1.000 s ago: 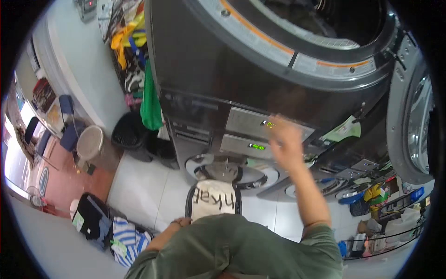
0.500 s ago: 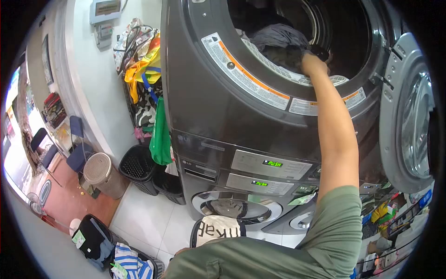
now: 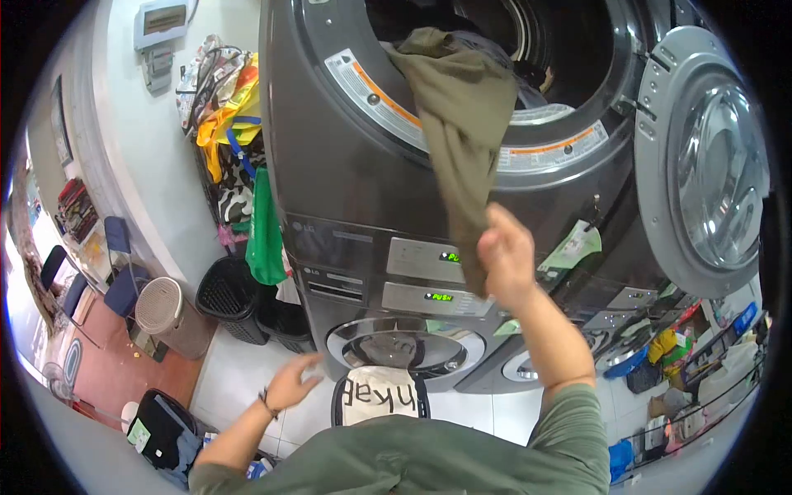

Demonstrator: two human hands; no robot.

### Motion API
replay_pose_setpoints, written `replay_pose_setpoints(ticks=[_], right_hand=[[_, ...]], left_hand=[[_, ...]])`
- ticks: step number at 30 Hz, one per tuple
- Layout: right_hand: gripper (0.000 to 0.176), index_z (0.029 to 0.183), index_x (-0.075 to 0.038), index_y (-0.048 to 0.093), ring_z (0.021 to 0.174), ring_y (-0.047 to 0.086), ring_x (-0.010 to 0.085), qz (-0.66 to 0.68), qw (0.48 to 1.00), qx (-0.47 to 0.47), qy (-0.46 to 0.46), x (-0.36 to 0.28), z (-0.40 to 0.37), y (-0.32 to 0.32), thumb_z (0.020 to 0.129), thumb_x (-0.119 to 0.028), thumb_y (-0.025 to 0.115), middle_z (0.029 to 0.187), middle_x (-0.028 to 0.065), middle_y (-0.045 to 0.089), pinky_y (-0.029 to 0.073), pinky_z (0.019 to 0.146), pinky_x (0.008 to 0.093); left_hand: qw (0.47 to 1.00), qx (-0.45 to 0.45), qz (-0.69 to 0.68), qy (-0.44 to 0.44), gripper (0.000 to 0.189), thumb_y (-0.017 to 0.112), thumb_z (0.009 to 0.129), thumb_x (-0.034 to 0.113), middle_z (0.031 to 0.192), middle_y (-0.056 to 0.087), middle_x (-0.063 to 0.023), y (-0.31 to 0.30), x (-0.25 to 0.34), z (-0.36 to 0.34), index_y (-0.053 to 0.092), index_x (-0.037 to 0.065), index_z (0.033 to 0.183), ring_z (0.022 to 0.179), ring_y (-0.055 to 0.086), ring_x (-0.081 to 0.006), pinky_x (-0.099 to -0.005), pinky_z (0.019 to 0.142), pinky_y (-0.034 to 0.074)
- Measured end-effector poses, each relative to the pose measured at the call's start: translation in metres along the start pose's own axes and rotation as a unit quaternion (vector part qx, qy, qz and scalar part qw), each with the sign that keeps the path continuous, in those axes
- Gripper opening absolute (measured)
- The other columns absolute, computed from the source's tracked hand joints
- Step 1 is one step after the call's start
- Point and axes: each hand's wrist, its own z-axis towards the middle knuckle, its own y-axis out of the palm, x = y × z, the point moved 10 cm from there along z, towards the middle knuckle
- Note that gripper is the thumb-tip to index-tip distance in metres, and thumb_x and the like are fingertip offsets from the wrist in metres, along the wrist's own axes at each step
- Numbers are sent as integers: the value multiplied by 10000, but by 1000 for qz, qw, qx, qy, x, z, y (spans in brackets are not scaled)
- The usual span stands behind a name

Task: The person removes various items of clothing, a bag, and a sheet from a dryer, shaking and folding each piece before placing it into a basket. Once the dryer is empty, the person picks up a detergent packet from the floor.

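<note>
My right hand (image 3: 506, 254) is closed around the lower end of an olive-green garment (image 3: 466, 107). The cloth stretches up from my fist, over the front rim of the dryer (image 3: 346, 148), into the drum opening. Behind it, some dark laundry (image 3: 483, 45) lies partly hidden in the drum. My left hand (image 3: 290, 384) hangs low over the floor, fingers apart and holding nothing, with a dark band at the wrist. Close to it is a dark basket with a cream cloth (image 3: 381, 394) that bears black letters.
The round dryer door (image 3: 701, 161) stands swung out to the right. Black baskets (image 3: 231, 297) and a beige lidded hamper (image 3: 169, 313) line the left side. A laundry-filled basket (image 3: 161, 425) is at lower left. Bags (image 3: 264, 227) hang by the wall.
My right hand has come out of the drum, down toward the control panels, drawing the olive-green garment over the rim. My left hand has come into view. The view has shifted slightly.
</note>
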Motion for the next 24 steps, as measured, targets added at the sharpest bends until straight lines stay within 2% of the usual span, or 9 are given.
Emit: replay_pose_setpoints(ticks=[3, 7, 10, 13, 15, 16, 18, 20, 24], right_hand=[[357, 714, -36, 475, 502, 498, 278, -38, 991, -130, -9, -25, -55, 39, 852, -303, 668, 593, 129, 438, 384, 469, 349], [320, 805, -65, 515, 567, 542, 325, 79, 939, -332, -51, -88, -127, 118, 818, -320, 707, 603, 113, 493, 425, 495, 386], [424, 1061, -74, 509, 671, 613, 285, 51, 839, -490, 230, -77, -169, 128, 802, -330, 727, 734, 96, 586, 468, 565, 398], [549, 1206, -92, 475, 840, 633, 315, -31, 926, -346, 146, -79, -132, 70, 713, -161, 707, 972, 139, 612, 513, 707, 385], [654, 1243, -113, 489, 1000, 623, 342, -201, 949, -224, 96, -72, -116, 13, 608, -40, 624, 1148, 169, 589, 512, 849, 368], [628, 1229, -100, 513, 1058, 615, 319, -260, 939, -127, 183, -58, -113, -21, 614, -3, 596, 1202, 167, 583, 499, 880, 378], [497, 1125, -76, 622, 948, 665, 256, -299, 934, -19, 193, -43, -111, -69, 647, 46, 558, 1035, 129, 673, 510, 836, 360], [354, 1027, -74, 675, 867, 674, 282, -419, 869, -48, 258, -20, -119, -97, 696, 3, 576, 941, 137, 687, 512, 777, 355], [235, 992, -84, 684, 821, 629, 368, -492, 826, -32, 274, 7, -135, -131, 785, -162, 606, 908, 179, 658, 492, 721, 387]], left_hand=[[977, 80, 29, 194, 562, 692, 785, 157, 1287, 530, -145, -35, 122, 56, 485, 63, 1299, 1182, 500, -321, -378, 971, 419], [933, 138, -55, 327, 598, 716, 734, 152, 1242, 526, -195, -21, 208, 81, 483, 7, 1266, 1138, 513, -346, -394, 934, 436], [918, 120, -88, 367, 573, 707, 724, 130, 1176, 557, -204, 16, 211, 80, 492, 5, 1240, 1076, 547, -347, -403, 894, 455], [924, 96, -119, 350, 548, 699, 715, 107, 1111, 588, -214, 28, 186, 86, 501, 2, 1215, 1014, 581, -348, -412, 853, 475], [967, 18, -147, 207, 502, 673, 711, 68, 1022, 611, -219, 26, 166, 101, 514, 26, 1185, 953, 607, -353, -404, 817, 488], [982, -31, -154, 108, 472, 650, 710, 36, 954, 623, -221, 24, 155, 105, 524, 51, 1164, 914, 622, -357, -394, 793, 494], [989, -17, -33, 143, 394, 668, 716, 5, 1027, 637, -143, 4, 153, 114, 543, 49, 1087, 950, 646, -287, -346, 819, 498], [962, 46, 81, 257, 426, 610, 669, -32, 908, 612, -194, -28, 176, 112, 569, 74, 1079, 896, 609, -360, -399, 773, 498], [955, 94, 190, 207, 298, 576, 702, -51, 911, 564, -169, -71, 150, 127, 630, 46, 979, 907, 574, -368, -418, 783, 481]])
